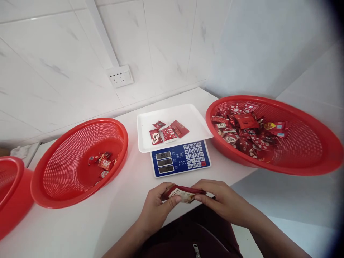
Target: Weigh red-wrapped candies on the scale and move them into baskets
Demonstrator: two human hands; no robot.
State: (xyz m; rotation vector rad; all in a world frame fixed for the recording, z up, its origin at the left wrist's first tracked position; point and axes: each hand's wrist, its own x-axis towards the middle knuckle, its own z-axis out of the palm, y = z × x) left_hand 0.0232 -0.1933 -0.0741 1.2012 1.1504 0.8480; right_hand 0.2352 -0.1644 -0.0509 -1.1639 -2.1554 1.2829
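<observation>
Between my two hands is a small red and cream snack packet (182, 194), held near the table's front edge. My left hand (158, 204) grips its left end, thumb on the front face. The fingers and thumb of my right hand (220, 199) pinch its right end. Just beyond stands a blue digital scale (180, 159) with a number keypad and lit-grey displays. On the scale's white tray (196, 125) lie several small red packets (169, 132).
To the right, a red perforated basket (303, 143) holds many red packets (245, 122). On the left, another red basket (61, 161) has several packets (104, 162) at its bottom. A third red basket (18, 200) is cut off at the left edge. A wall socket (120, 76) is behind.
</observation>
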